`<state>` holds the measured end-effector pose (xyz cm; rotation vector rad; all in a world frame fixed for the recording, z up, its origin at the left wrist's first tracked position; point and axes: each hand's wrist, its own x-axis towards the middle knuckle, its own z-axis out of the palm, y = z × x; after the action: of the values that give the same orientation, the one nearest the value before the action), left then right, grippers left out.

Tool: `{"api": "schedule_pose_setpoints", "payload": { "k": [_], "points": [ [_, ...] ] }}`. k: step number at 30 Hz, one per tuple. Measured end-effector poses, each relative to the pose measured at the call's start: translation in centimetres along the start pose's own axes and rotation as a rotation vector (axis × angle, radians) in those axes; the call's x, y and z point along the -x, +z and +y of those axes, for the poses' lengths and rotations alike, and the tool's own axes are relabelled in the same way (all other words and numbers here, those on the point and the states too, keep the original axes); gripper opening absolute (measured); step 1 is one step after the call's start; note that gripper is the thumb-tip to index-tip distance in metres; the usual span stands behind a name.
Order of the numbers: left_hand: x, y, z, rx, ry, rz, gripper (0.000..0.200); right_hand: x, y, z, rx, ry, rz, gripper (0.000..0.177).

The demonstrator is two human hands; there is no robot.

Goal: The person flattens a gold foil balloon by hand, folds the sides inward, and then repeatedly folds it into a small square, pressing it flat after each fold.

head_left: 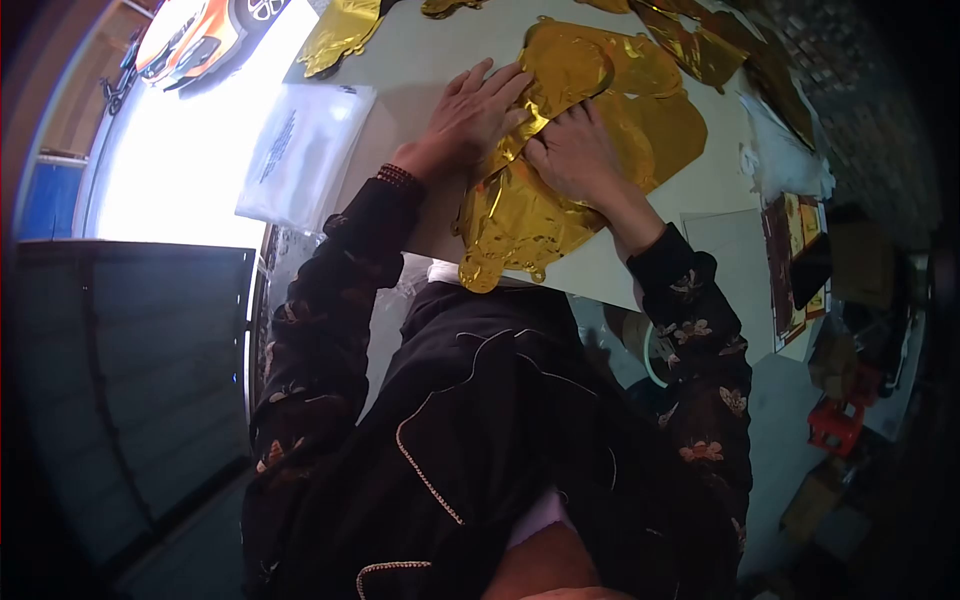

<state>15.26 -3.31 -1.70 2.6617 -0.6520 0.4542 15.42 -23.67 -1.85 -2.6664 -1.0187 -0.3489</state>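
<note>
A flat, uninflated gold foil balloon (530, 215) lies on the pale table, its rounded tabs hanging over the near edge. A folded band of the foil crosses its middle. My left hand (470, 118) rests on the band's left part, fingers stretched out over the foil. Close to its right, my right hand (578, 158) has its fingers bent at the fold, gripping the foil edge; the fingertips are partly hidden by it. More gold foil (665, 130) spreads beneath and beyond both hands.
Further gold foil pieces (340, 35) lie at the table's far side and far right. A clear plastic bag (300, 155) sits left, beside a brightly lit surface with an orange car picture (195, 40). White plastic (785, 155) lies right; a red stool (835, 425) stands on the floor.
</note>
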Motion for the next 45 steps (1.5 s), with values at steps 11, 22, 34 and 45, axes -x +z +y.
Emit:
{"api": "schedule_pose_setpoints", "payload": {
  "k": [11,22,34,45],
  "points": [
    [6.3,-3.7,1.0,-0.099,0.015,-0.242,0.065,-0.1,-1.2,-0.4,-0.026,0.004,-0.076,0.048],
    [7.9,-4.7,0.9,0.234,-0.094,-0.122,0.059,0.0,-0.2,0.2,0.055,-0.043,0.015,0.050],
    [4.5,-3.4,1.1,0.047,0.037,-0.168,0.052,0.2,-0.6,0.1,-0.030,-0.033,-0.010,0.046],
    [0.4,-0.8,0.5,-0.042,-0.117,-0.133,0.049,0.1,-0.7,-0.2,-0.024,-0.030,0.029,0.047]
  ]
}}
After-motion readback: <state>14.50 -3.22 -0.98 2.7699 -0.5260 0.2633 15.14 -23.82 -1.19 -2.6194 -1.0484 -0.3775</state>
